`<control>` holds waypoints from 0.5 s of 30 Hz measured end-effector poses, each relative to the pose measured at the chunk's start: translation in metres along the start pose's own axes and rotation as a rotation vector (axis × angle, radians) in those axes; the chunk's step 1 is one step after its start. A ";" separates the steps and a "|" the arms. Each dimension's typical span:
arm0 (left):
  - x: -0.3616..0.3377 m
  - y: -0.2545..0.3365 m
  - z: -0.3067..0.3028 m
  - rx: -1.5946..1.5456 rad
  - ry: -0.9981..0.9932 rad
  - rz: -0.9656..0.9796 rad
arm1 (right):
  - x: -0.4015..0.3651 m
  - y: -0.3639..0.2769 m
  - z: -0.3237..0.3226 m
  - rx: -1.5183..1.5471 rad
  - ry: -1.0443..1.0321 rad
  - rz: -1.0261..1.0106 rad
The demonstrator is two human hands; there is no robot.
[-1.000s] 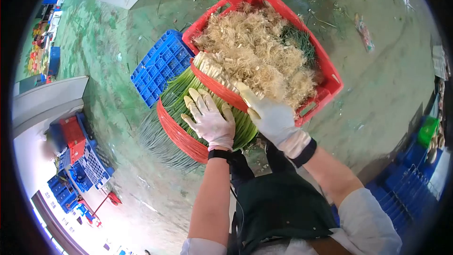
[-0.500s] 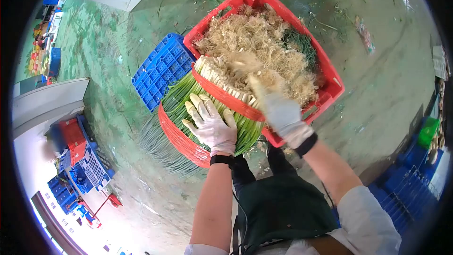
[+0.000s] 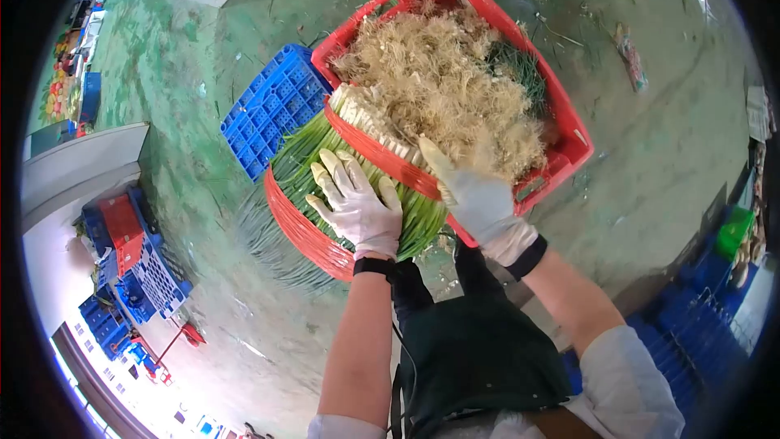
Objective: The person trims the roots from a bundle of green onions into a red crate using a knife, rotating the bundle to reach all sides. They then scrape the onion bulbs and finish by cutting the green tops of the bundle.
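A big bundle of green stalks (image 3: 416,223) with white root ends is tied with a red band (image 3: 382,156) near the roots and another red band (image 3: 302,232) lower down. Gloved, my left hand (image 3: 357,210) lies on the stalks between the bands with its fingers spread. Beside the bundle's right end is my right hand (image 3: 481,199), also gloved, with a finger stretched along the root ends; its other fingers are partly hidden. Tan roots (image 3: 443,73) fill a red crate (image 3: 569,114) under and beyond the bundle's root end.
An upturned blue crate (image 3: 280,102) sits on the green floor left of the red crate. Stacked crates (image 3: 154,276) stand at the far left, and blue crates (image 3: 691,317) at the lower right. A crumpled wrapper (image 3: 630,57) lies on the floor.
My right hand has moved slightly down and left, and its finger shows more clearly against the roots. My left hand stays on the stalks. The whole view has shifted slightly.
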State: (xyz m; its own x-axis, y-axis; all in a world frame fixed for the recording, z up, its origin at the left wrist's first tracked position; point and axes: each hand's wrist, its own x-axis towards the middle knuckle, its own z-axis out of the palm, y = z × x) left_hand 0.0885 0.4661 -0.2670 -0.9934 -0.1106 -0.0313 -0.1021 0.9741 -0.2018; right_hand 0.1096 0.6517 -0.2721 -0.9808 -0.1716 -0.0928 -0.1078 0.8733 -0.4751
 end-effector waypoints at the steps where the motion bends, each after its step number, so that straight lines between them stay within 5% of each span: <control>1: 0.001 0.000 -0.004 0.004 -0.011 0.009 | -0.011 0.011 -0.004 0.060 0.027 -0.048; 3: 0.001 -0.003 -0.003 0.007 0.010 0.027 | -0.038 0.035 -0.020 0.112 0.046 -0.099; 5: 0.002 -0.002 -0.003 -0.010 0.032 0.022 | -0.080 0.056 -0.043 -0.229 -0.197 -0.003; 8: 0.002 -0.002 -0.002 -0.015 0.044 0.009 | -0.118 0.072 -0.041 -0.227 -0.072 0.056; 11: 0.001 0.001 -0.001 -0.002 0.033 -0.011 | -0.088 0.035 -0.056 0.086 0.165 0.074; 15: -0.001 -0.003 0.006 0.006 0.073 0.012 | 0.005 -0.012 -0.030 -0.056 0.018 -0.026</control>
State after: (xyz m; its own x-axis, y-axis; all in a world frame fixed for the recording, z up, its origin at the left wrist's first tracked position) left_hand 0.0903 0.4623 -0.2720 -0.9957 -0.0843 0.0374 -0.0902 0.9740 -0.2078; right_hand 0.1013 0.6545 -0.2407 -0.9802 -0.1869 -0.0655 -0.1417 0.8929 -0.4273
